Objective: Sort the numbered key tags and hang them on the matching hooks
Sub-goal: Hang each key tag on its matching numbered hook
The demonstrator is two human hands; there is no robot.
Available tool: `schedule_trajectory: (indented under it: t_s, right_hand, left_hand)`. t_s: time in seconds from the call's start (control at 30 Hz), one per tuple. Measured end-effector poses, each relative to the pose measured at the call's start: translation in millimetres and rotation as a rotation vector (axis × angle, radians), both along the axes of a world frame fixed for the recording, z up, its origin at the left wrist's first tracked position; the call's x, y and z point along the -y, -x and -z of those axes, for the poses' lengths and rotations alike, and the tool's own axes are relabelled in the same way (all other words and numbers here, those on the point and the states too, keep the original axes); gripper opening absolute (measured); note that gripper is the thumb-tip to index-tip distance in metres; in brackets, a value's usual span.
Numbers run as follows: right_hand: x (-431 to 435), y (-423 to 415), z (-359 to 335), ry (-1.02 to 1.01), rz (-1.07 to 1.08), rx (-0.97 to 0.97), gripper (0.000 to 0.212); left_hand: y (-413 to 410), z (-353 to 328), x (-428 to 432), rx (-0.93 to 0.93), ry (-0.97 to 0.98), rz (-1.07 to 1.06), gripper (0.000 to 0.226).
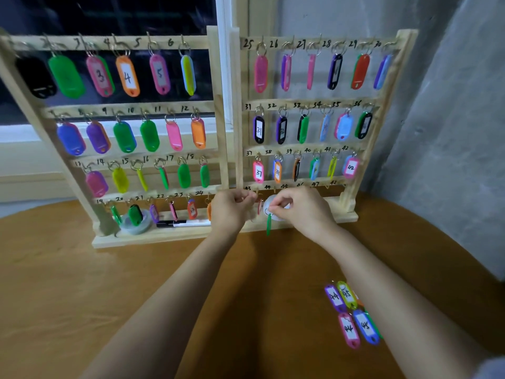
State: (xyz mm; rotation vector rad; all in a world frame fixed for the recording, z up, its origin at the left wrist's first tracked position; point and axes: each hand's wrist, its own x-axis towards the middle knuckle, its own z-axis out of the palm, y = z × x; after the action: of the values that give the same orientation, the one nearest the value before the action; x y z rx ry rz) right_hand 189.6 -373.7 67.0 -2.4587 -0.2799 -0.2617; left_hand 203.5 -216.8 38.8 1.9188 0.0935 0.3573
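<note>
Key tags fill two wooden racks standing side by side on a brown table (pixel 82 283). The left rack (pixel 218 127) carries hooks numbered 1 to 24, each with a coloured tag; an orange tag marked 4 (pixel 127 75) hangs in its top row. On its base lie a roll of tape (pixel 136 224) and a marker pen (pixel 183 222). The right rack (pixel 382 119) carries hooks from 25 upward, and its top three rows are full, among them a black tag marked 31 (pixel 258 129) and a pink tag marked 42 (pixel 351 167).

At the bottom row of the right rack, beneath the numbers 43 to 45, both hands work close together. The left hand (pixel 231 210) is curled, its fingertips pinched near a hook; what it grips is too small to tell. A red tag (pixel 259 207) hangs between the hands. The right hand (pixel 300 207) pinches the ring of a green tag (pixel 269 225), which dangles edge-on below its fingers.

Further right, near the right forearm, a small cluster of loose tags (pixel 352 313) lies on the table, marked 44 and 45.
</note>
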Motion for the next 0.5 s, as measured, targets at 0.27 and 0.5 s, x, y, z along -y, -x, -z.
schedule_trajectory:
  t_s: [0.27,0.5]
  right_hand:
    - [-10,-23,7,-0.018,-0.022,0.075,0.006]
    - [-26,-32,10,0.004,0.049,0.232,0.010]
  left_hand:
    - [-16,7,1,0.024,0.021,-0.070,0.014]
    - [-18,14,0,0.039,-0.051,-0.101,0.010]
